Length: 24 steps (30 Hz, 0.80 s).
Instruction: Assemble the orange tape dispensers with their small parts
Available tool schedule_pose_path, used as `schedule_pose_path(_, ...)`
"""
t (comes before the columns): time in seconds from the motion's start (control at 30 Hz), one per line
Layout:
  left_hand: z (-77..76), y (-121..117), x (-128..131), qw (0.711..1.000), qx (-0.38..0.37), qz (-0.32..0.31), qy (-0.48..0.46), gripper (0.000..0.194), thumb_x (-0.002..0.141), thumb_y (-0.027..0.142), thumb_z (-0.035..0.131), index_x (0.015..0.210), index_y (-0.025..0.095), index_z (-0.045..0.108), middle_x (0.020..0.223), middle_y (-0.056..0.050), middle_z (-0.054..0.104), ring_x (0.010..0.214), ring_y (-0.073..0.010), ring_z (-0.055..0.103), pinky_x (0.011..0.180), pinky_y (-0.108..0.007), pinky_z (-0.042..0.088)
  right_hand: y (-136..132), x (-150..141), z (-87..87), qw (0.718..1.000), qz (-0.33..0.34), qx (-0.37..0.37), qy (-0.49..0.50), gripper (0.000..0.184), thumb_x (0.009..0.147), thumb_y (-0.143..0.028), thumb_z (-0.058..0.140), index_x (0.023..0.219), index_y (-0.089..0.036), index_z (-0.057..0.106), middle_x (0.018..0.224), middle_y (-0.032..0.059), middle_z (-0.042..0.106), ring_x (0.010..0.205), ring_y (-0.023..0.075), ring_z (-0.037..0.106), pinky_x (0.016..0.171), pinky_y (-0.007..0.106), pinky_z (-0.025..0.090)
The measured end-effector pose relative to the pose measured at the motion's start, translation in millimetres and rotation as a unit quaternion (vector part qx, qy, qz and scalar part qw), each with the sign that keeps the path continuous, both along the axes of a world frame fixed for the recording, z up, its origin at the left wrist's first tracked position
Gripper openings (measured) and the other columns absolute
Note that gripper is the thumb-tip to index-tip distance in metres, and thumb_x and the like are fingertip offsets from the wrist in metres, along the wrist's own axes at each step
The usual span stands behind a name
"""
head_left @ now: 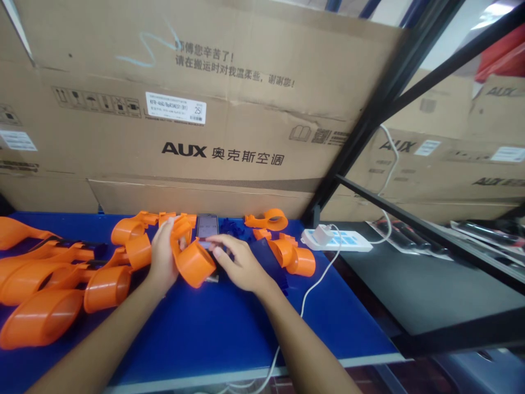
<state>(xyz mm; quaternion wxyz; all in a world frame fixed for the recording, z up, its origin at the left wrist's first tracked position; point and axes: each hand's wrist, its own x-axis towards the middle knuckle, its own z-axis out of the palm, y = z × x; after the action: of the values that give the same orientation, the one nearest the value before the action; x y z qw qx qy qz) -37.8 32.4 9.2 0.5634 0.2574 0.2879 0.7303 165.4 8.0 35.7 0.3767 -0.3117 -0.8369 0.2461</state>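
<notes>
My left hand (163,257) is wrapped around an orange plastic part (197,264) with a wide ring at its lower end, held above the blue table. Close to its right side is my right hand (240,262), thumb and forefinger brought together at the part's edge. A small dark bluish thing shows at those fingertips, too little to name. Behind the hands a phone (208,225) with a lit screen lies by the cardboard. Small dark blue pieces (232,227) are scattered to the phone's right.
Several orange ringed parts (109,287) crowd the left of the table (213,334). More orange parts (301,261) lie at the right, beside a dark blue sheet or tray (266,257). A white power strip (336,239) trails a cable. A cardboard box (246,126) walls the back; a black frame (369,120) stands right.
</notes>
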Motion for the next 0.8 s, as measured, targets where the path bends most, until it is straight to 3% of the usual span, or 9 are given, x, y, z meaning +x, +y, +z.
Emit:
schedule_pose_path(0.17,-7.6,-1,9,0.996,0.006,0.074,0.043,0.038,0.086,0.055,0.072,0.1,0.019,0.066,0.066,0.002,0.065,0.05,-0.0112,0.057,0.053,-0.023,0.047,-7,-5,-1.1,0.998,0.039,-0.045,-0.002,0.068,0.091,-0.046,0.071,0.15,-0.027,0.044,0.147,0.0113,0.055,0.124,0.0294,0.058,0.101,0.045,0.049)
schedule_pose_path(0.27,-6.1,-1,13,0.997,0.007,0.07,0.043,0.047,0.087,0.059,0.069,0.112,0.02,0.066,0.077,-0.001,0.071,0.057,-0.0133,0.062,0.056,-0.025,0.049,-7,-9,-4.6,0.997,0.035,-0.056,0.034,0.069,0.09,-0.045,0.071,0.151,-0.027,0.042,0.146,0.0123,0.054,0.127,0.0301,0.057,0.103,0.047,0.048)
schedule_pose_path(0.4,-2.5,-4,18,0.997,0.01,-0.016,0.07,0.057,0.092,0.069,0.053,0.114,0.018,0.068,0.083,-0.007,0.073,0.064,-0.0184,0.067,0.054,-0.027,0.05,-3,-10,-5.6,0.985,0.007,-0.068,0.161,0.055,0.095,-0.05,0.061,0.142,-0.024,0.049,0.129,0.0108,0.063,0.113,0.0266,0.063,0.097,0.043,0.052)
schedule_pose_path(0.5,-4.7,-10,22,0.984,0.015,-0.098,0.149,0.067,0.092,0.074,0.043,0.11,0.016,0.07,0.08,-0.01,0.073,0.059,-0.0204,0.065,0.045,-0.028,0.046,4,-7,-3.4,0.951,-0.069,-0.082,0.289,0.046,0.096,-0.056,0.055,0.128,-0.023,0.057,0.117,0.0073,0.066,0.101,0.0233,0.065,0.088,0.036,0.054)
schedule_pose_path(0.57,-8.9,-16,27,0.962,0.036,-0.137,0.233,0.064,0.093,0.071,0.043,0.109,0.016,0.072,0.078,-0.01,0.072,0.055,-0.0195,0.062,0.044,-0.028,0.043,9,-4,-1.5,0.924,-0.111,-0.11,0.349,0.045,0.096,-0.059,0.054,0.123,-0.024,0.059,0.1,0.0033,0.066,0.082,0.019,0.063,0.071,0.03,0.054)
schedule_pose_path(0.67,-14.3,-31,36,0.898,0.1,-0.165,0.395,0.04,0.095,0.054,0.056,0.101,0.021,0.077,0.076,-0.007,0.072,0.055,-0.0176,0.06,0.051,-0.028,0.044,14,-1,1.2,0.891,-0.133,-0.161,0.404,0.045,0.095,-0.063,0.054,0.122,-0.027,0.055,0.077,-0.0036,0.054,0.055,0.0129,0.047,0.045,0.023,0.039)
schedule_pose_path(0.8,-9.8,-55,37,0.802,0.218,-0.139,0.539,0.007,0.085,0.032,0.074,0.081,0.028,0.08,0.073,-0.005,0.071,0.065,-0.0207,0.06,0.067,-0.034,0.047,16,-1,2.9,0.878,-0.117,-0.208,0.415,0.043,0.093,-0.064,0.057,0.114,-0.027,0.056,0.074,-0.0045,0.049,0.052,0.0119,0.042,0.041,0.022,0.033)
